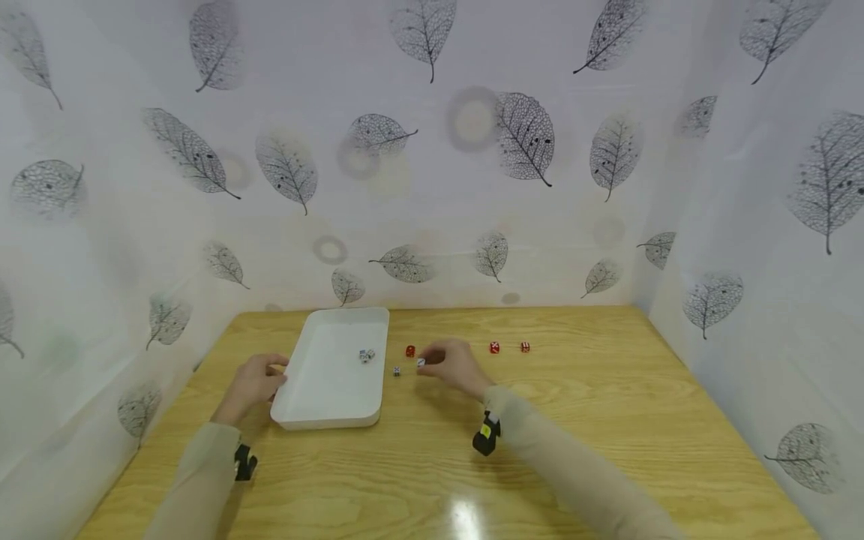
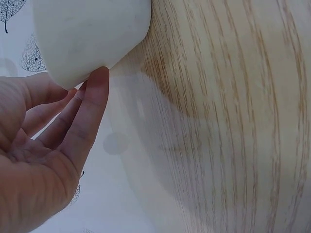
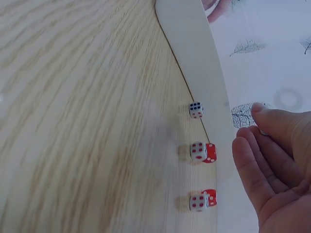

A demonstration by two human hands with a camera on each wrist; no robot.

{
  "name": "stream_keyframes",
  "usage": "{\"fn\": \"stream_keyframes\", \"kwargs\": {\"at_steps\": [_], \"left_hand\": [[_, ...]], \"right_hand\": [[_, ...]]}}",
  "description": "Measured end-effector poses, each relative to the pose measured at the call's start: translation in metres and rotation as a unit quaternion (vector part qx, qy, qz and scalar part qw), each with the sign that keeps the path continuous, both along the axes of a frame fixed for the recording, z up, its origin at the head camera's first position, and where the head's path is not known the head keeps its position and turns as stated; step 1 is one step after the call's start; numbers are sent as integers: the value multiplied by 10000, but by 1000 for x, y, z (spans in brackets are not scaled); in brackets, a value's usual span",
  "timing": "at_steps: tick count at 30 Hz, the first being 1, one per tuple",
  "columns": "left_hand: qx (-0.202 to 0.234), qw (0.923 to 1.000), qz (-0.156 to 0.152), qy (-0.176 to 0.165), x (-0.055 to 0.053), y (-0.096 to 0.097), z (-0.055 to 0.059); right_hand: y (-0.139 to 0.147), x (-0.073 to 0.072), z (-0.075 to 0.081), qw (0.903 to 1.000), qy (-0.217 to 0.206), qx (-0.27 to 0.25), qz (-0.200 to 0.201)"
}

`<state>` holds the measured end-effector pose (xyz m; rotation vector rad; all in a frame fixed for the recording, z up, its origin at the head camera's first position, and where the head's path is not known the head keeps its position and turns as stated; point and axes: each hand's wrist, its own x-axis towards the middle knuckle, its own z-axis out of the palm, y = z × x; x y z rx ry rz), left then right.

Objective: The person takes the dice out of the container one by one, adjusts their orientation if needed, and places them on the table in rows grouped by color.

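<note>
A shallow white tray (image 1: 331, 397) rests on the table, with several small white dice (image 1: 367, 355) in it near its right side. At its left edge, my left hand (image 1: 253, 386) grips the rim; the left wrist view shows thumb and fingers about the tray's corner (image 2: 97, 39). My right hand (image 1: 452, 367) is right of the tray and pinches a white die (image 1: 421, 362) between thumb and fingertips. Close by, another white die (image 1: 397, 371) and a red die (image 1: 410, 350) lie between that hand and the tray. White dice also show beside the hand in the right wrist view.
Two more red dice, one (image 1: 495, 347) nearer and one (image 1: 525, 347) farther right, lie beyond my right hand. The wood-grain table (image 1: 574, 390) is bordered at the back and sides by a white leaf-patterned curtain (image 1: 432, 210).
</note>
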<state>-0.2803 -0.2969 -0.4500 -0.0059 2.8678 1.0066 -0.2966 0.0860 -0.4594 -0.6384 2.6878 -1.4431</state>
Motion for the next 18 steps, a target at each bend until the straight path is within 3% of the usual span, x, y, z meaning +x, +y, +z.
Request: {"fn": "stream_keyframes", "kwargs": {"at_steps": [12, 18], "left_hand": [[127, 9999, -8, 47, 1, -1, -2], [70, 10000, -23, 26, -2, -2, -3]], "right_hand": [[31, -4, 2, 9994, -159, 54, -319], [51, -9, 5, 9974, -292, 366, -542]]}}
